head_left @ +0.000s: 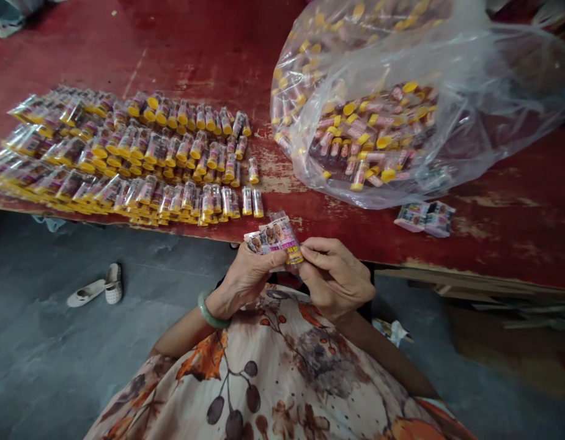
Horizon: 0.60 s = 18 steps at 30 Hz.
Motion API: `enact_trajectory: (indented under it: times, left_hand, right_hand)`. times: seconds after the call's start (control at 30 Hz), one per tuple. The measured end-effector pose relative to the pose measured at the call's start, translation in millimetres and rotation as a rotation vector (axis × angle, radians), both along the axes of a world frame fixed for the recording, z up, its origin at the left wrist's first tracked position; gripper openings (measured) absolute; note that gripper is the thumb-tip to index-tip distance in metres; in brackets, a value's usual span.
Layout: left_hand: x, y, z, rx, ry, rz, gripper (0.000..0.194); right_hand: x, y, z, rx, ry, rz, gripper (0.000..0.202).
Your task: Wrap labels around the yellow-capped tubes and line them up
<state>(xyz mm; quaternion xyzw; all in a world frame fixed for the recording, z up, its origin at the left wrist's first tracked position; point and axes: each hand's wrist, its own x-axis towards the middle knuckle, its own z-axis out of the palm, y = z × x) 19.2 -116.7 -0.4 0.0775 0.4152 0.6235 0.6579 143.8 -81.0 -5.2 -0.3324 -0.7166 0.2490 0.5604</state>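
Observation:
Close in front of my body, my left hand (pixel 250 272) grips a small fan of printed plastic sleeves (pixel 276 237) with its thumb on top. White, purple and yellow print with small pictures shows on them. My right hand (pixel 335 275) pinches the lower right corner of the same sleeves between thumb and fingers. Whether a tube sits inside the front sleeve, I cannot tell. Just beyond the hands, two wrapped tubes (pixel 252 203) with yellow caps stand side by side at the end of the nearest row.
Stacked rows of wrapped yellow-capped tubes (pixel 145 146) cover the left of the red table (pixel 209 36). On the right, a large clear plastic bag (pixel 470 104) holds many loose tubes (pixel 356 131). Two bundles of sleeves (pixel 424 218) lie before it. White shoes (pixel 99 287) rest on the floor.

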Motion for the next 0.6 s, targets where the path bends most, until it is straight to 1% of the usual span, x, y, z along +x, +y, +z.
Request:
enact_trajectory:
  times: [0.17,0.3,0.37,0.47,0.53,0.6]
  left_hand:
    - [-1.2,1.6,-1.8,-0.028,-0.035,0.024,0.044]
    - [-1.6,0.8,-4.6,0.007,-0.063,0.021,0.039]
    - [0.1,-0.8,-7.5,0.026,-0.063,0.013,0.037]
    - [0.5,-1.8,-11.9,0.038,-0.058,-0.004,0.041]
    - [-5.9,-2.3,-10.5,0.031,-0.043,-0.017,0.044]
    - [-21.2,-5.5,-2.2,0.021,0.027,0.007,0.045]
  right_hand:
    - [-0.8,0.8,-7.9,0.035,-0.003,0.011,0.025]
    - [1.8,0.0,-13.1,0.118,-0.043,-0.005,0.031]
    - [5.8,-0.3,-13.6,0.165,-0.102,-0.007,0.031]
    - [12.2,1.9,-14.4,0.2,-0.241,0.055,0.027]
    - [14.5,4.5,-15.8,0.193,-0.285,0.083,0.028]
    - [15.9,6.4,-17.5,0.196,-0.304,0.089,0.031]
